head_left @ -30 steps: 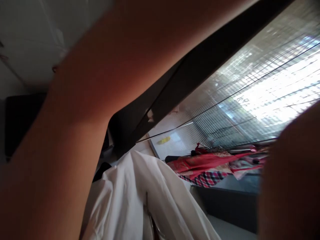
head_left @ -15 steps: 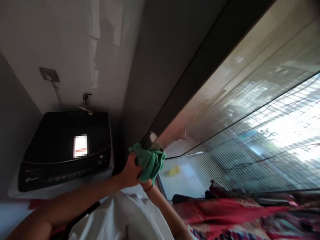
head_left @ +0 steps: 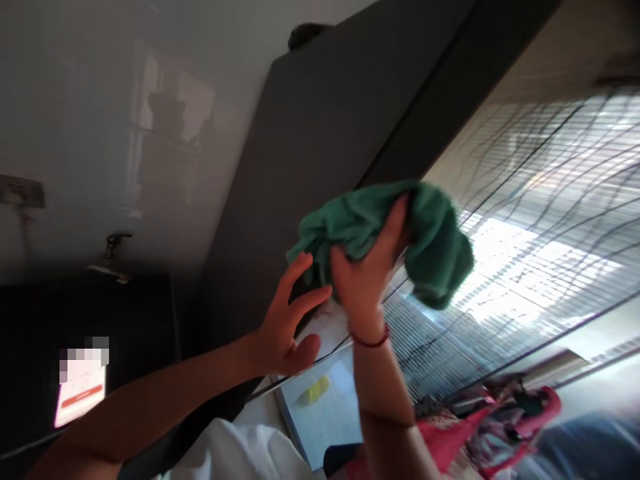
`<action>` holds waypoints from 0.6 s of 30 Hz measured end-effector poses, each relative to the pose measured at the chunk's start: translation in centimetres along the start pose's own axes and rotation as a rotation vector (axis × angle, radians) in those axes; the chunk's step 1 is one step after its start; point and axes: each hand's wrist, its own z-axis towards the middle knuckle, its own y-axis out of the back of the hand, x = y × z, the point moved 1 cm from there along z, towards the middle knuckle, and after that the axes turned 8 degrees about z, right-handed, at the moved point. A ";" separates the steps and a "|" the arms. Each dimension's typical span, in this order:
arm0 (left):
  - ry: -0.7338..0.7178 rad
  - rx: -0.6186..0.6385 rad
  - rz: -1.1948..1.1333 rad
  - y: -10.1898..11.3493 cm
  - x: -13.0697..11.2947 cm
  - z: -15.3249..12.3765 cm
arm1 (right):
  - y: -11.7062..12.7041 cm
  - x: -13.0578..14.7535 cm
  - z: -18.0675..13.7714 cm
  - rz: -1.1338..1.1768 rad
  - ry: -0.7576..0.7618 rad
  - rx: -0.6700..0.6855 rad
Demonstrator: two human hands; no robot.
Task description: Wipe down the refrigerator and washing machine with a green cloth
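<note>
A bunched green cloth (head_left: 430, 243) is pressed against the dark window frame (head_left: 320, 153) and the edge of the ribbed glass pane (head_left: 540, 267). My right hand (head_left: 365, 267), with a red thread at the wrist, grips the cloth from below. Just left of it, my left hand (head_left: 290, 327) has its fingers spread and touches the cloth's lower left end beside the frame, holding nothing firmly.
A black washing machine (head_left: 80, 360) stands at the lower left under a wall tap (head_left: 113, 257) and a socket (head_left: 20, 192). Red patterned laundry (head_left: 480, 427) hangs at the lower right. White fabric (head_left: 240, 453) lies at the bottom edge.
Both hands rose with the green cloth from the frame's lower corner to higher along the frame. My left hand let go of the cloth and spread its fingers.
</note>
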 end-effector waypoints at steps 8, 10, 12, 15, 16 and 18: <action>0.002 0.181 -0.158 5.8 2.8 -5.9 | 7.8 0.2 16.5 -0.191 -0.110 -0.100; 0.144 0.197 -0.215 7.7 3.9 -7.3 | 8.0 1.2 18.4 -0.417 -0.076 -0.142; 0.346 0.160 -0.254 9.3 4.7 -8.8 | 7.4 2.0 19.5 -0.677 -0.015 -0.164; 0.634 0.096 -0.298 10.8 5.4 -10.6 | 5.8 2.0 20.7 -0.937 0.023 -0.105; 0.696 0.101 -0.325 11.2 5.5 -10.9 | 5.4 1.8 21.2 -0.970 0.033 -0.072; 0.763 0.138 -0.388 12.1 5.9 -10.8 | 4.4 1.3 22.5 -0.971 0.076 -0.008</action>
